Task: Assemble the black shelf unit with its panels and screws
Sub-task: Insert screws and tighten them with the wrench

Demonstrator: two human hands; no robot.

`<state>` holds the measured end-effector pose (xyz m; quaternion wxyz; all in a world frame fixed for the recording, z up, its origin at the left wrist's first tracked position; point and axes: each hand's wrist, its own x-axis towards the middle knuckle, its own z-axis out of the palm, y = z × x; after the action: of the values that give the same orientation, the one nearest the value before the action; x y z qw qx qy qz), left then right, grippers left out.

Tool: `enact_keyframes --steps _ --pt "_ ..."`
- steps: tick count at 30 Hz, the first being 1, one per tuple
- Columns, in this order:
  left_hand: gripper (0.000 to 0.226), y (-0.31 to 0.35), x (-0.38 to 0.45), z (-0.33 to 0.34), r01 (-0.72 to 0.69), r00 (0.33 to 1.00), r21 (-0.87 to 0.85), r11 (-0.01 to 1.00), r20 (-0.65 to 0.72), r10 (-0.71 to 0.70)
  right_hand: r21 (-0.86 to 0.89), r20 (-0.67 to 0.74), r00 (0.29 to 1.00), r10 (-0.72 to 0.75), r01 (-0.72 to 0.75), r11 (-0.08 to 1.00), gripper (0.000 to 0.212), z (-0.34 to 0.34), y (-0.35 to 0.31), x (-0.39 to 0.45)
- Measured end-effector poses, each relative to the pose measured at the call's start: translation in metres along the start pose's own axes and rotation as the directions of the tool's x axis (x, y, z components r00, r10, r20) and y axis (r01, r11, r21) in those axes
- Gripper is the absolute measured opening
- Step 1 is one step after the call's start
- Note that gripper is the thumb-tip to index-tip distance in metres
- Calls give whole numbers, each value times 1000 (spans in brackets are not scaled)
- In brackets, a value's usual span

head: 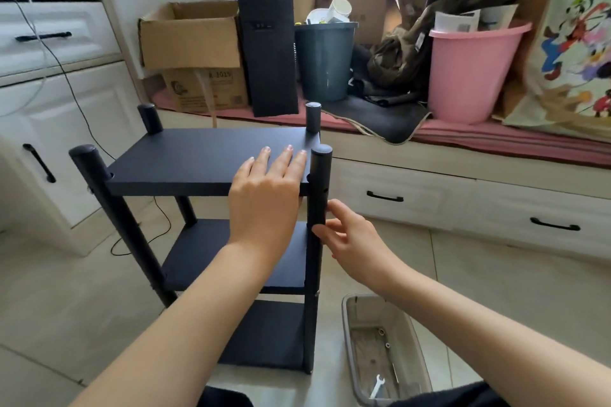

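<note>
Black shelf unit (pixel 211 168) stands upright on the floor, frame centre, three panels fitted between four posts; looks like rigid board, light but tippy, matt and not slippery; best held by a post or panel edge. Left hand (pixel 264 195) lies flat, fingers straight, pressing the top panel (pixel 185 158) at its 4 o'clock corner. Right hand (pixel 347 235) pinches the near-right post (pixel 319 195) just below that panel; tray (pixel 347 334) with wrench and fittings at 5 o'clock.

Your shelf unit (pixel 211 195) stands on the floor (pixel 479 281). Tray (pixel 350 340) lies right of it, spanner (pixel 377 387) inside. Behind: bench (pixel 463 139) carrying boxes (pixel 191 36), bin (pixel 325 59), bucket (pixel 472 73).
</note>
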<state>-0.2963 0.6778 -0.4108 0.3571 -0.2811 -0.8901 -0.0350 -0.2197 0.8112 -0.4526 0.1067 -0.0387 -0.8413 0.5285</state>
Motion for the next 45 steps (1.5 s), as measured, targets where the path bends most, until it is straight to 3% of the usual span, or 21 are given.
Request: enact_keyframes --steps 8,14,20,26,34,39,45 --pt "50 -2 -3 3 2 999 -8 1000 -43 -3 8 -7 999 -52 52 999 18 6 3 1" --pt "49 3 -8 -1 45 999 -112 993 -22 -48 18 -21 998 -63 64 998 22 7 4 -1" --pt "72 -1 -5 -7 23 995 -229 973 97 -1 28 -21 999 -47 48 998 21 5 3 2" --pt "89 14 7 7 23 996 -163 986 91 -8 60 -58 998 -24 27 998 11 -6 10 10" --pt "79 24 12 17 36 999 -143 989 -5 -37 194 -43 998 35 -27 981 7 -19 23 18" --pt "76 28 11 19 61 997 -142 988 -45 -68 49 -13 996 94 -93 994 19 -30 46 9" --pt "74 27 10 22 49 991 -150 988 -114 -67 -187 38 953 301 -289 939 17 -53 94 -13"
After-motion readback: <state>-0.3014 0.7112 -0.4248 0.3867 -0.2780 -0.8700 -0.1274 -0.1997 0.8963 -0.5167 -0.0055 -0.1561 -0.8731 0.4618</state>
